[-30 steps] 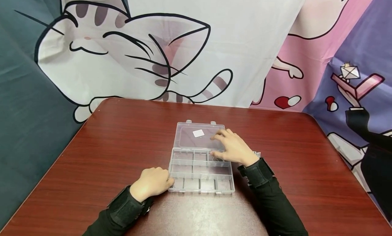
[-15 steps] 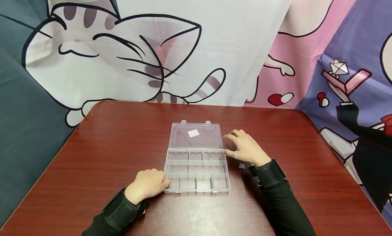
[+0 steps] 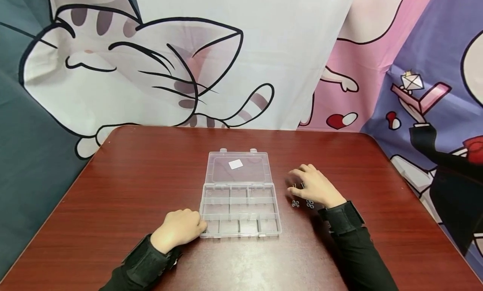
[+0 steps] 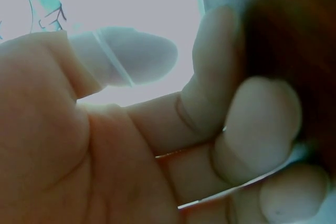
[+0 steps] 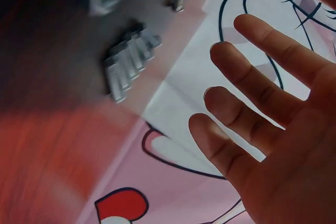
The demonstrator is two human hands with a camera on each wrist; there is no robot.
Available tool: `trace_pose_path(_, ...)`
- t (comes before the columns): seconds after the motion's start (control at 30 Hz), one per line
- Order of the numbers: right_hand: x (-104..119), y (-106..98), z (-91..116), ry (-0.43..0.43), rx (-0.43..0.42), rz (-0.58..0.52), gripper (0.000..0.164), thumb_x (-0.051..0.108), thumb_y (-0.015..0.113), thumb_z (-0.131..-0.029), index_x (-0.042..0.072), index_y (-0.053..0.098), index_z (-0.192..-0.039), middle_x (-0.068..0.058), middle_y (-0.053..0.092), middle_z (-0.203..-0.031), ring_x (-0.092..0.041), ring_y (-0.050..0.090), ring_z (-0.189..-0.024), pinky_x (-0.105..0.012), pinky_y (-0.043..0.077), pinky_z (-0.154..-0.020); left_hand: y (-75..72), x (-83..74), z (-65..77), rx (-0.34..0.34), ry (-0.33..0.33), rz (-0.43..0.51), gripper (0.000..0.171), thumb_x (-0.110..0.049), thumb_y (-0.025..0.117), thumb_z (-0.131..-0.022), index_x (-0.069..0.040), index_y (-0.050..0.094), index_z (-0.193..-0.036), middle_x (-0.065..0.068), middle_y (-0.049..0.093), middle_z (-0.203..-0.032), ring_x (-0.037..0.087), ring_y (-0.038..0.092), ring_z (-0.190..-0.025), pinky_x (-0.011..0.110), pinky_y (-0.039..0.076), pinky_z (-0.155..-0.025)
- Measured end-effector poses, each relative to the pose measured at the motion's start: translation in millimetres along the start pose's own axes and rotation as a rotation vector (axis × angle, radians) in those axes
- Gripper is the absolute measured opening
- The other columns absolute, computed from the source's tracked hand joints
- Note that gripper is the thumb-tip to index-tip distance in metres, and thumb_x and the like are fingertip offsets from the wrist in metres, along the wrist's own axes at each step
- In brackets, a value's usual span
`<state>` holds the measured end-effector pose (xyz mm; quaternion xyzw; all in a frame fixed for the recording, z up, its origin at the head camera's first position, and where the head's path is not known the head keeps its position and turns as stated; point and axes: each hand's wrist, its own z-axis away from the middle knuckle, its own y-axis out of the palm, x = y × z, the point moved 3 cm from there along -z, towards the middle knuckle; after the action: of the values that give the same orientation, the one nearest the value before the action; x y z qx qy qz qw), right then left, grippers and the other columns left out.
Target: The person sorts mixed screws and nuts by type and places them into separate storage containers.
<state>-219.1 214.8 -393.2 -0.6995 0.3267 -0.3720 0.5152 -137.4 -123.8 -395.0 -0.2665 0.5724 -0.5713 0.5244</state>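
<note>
A clear plastic compartment box (image 3: 239,209) lies on the table, its lid (image 3: 238,173) folded back flat and bearing a white label. One small screw (image 3: 251,193) lies in a rear compartment. My left hand (image 3: 177,230) holds the box at its front left corner; in the left wrist view the thumb (image 4: 134,56) shows through the clear plastic, with the fingers curled. To the right of the box, my right hand (image 3: 316,188) hovers over small metal hardware, fingers spread and holding nothing. Several screws (image 5: 128,59) lie in a row, partly hidden by the hand in the head view.
Two small clusters of nuts (image 3: 295,203) sit between the box and my right wrist. Beyond the reddish-brown table (image 3: 158,157) hangs a printed cloth (image 3: 286,52) with cartoon figures.
My right hand has moved from above the box rightward to the loose screws, uncovering the lid and rear compartments. My left hand stays at the box corner. The head view has shifted slightly.
</note>
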Motion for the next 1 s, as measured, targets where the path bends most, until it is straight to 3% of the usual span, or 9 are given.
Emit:
trace_pose_path(0.5, -5.9, 2.1, 5.2, 0.002, 0.021, 0.048, 0.030, 0.027, 0.074, -0.068, 0.008, 0.065, -0.089, -0.003, 0.048, -0.081, -0.026, 0.048, -0.080, -0.044, 0.040, -0.068, -0.4, -0.3, -1.8, -0.001, -0.017, -0.020, 0.037, -0.023, 0.048, -0.084, -0.017, 0.039, -0.049, -0.004, 0.033, -0.050, 0.014, 0.041, -0.048, 0.036, 0.033, -0.047)
trace_pose_path(0.77, -4.1, 5.7, 4.2, -0.019, 0.025, 0.071, 0.014, 0.022, 0.072, -0.069, 0.012, 0.064, -0.076, 0.002, 0.043, -0.073, -0.022, 0.046, -0.072, -0.039, 0.038, -0.062, -0.3, -0.5, 0.0, -0.003, -0.014, -0.006, 0.039, -0.022, 0.049, -0.085, -0.017, 0.038, -0.048, -0.004, 0.030, -0.050, 0.014, 0.037, -0.046, 0.035, 0.030, -0.047)
trace_pose_path(1.0, -2.5, 7.0, 1.9, -0.016, 0.030, 0.087, 0.011, 0.021, 0.071, -0.070, 0.014, 0.062, -0.070, 0.003, 0.040, -0.070, -0.021, 0.044, -0.070, -0.037, 0.037, -0.060, 0.0, 0.0, 0.6, -0.011, -0.012, 0.003, 0.039, -0.022, 0.049, -0.085, -0.017, 0.037, -0.048, -0.004, 0.028, -0.050, 0.013, 0.034, -0.045, 0.033, 0.028, -0.046)
